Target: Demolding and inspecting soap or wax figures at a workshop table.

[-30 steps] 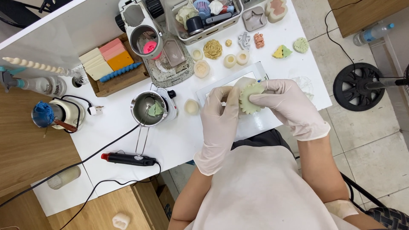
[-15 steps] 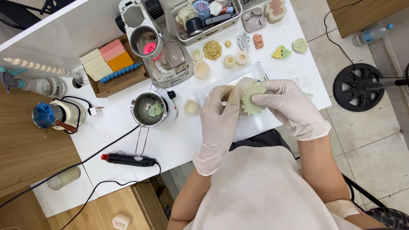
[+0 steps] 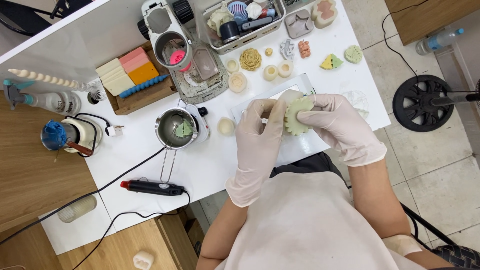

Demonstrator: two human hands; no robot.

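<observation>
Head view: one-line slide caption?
Gloved left hand and right hand hold a pale green flower-shaped piece over a white table.

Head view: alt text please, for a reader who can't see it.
Two gloved hands, left and right, hold a pale green flower-shaped piece over a white table. A small metal pot sits to the left; little moulded shapes lie beyond.

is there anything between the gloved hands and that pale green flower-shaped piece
Nothing visible. The right hand grips the pale green flower-shaped piece directly, and the left hand has its fingers against the piece's left edge, both above the white tray. Only the gloves lie between skin and piece.
</observation>
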